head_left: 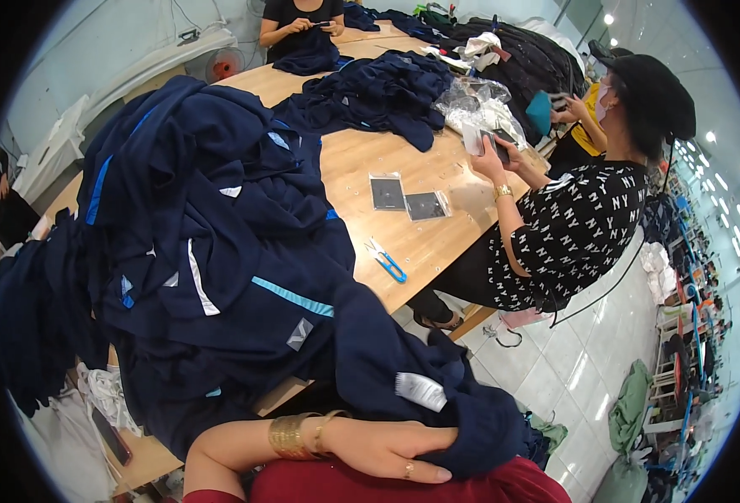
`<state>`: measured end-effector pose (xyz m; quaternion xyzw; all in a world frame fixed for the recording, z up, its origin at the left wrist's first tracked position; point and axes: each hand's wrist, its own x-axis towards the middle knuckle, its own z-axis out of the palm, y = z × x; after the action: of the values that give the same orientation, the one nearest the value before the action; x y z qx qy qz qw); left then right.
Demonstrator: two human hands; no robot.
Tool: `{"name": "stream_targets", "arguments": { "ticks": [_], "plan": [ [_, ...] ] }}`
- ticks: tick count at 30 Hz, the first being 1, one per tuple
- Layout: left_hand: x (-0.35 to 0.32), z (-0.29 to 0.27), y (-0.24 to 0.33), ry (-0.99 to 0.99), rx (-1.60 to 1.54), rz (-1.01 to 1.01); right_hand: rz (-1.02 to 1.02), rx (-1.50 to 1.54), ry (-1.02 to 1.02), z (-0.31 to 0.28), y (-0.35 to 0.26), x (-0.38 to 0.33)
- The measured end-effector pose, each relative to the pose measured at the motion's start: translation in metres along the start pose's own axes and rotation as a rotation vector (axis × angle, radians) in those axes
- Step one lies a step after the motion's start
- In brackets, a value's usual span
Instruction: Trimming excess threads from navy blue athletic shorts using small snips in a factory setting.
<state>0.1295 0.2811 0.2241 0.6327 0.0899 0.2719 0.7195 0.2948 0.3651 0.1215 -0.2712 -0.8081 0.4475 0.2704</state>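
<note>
My left hand (387,446) reaches across from the lower left, with gold bracelets on the wrist and a ring. It holds the edge of a navy garment (370,352) near my body; some fingers go out of sight in the cloth, and one digit lies along its near side. A white label (420,391) shows on this garment just beyond the hand. The garment runs up into a large heap of navy clothes (211,193) with light-blue and white strips. My right hand is not visible; whether the cloth covers it, I cannot tell.
On the wooden table (345,184) lie blue-handled thread snips (387,261) and two dark cards in clear bags (387,193). A person in a cap (563,226) sits at the right, holding a phone. More navy clothes (370,96) lie farther back. A phone (112,438) rests lower left.
</note>
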Motion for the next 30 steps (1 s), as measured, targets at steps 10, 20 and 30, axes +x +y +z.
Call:
{"name": "stream_targets", "arguments": {
  "ticks": [10, 20, 30],
  "plan": [
    [-0.069, -0.045, -0.023, 1.256, -0.611, 0.134, 0.313, 0.097, -0.277, -0.104, 0.029, -0.009],
    [-0.032, -0.037, -0.018, 0.877, 0.222, 0.051, -0.1, 0.061, -0.051, -0.039, -0.068, 0.045],
    [-0.039, -0.036, -0.02, 0.959, -0.007, 0.124, -0.297, -0.444, -0.191, -0.025, -0.108, 0.076]
  ]
}}
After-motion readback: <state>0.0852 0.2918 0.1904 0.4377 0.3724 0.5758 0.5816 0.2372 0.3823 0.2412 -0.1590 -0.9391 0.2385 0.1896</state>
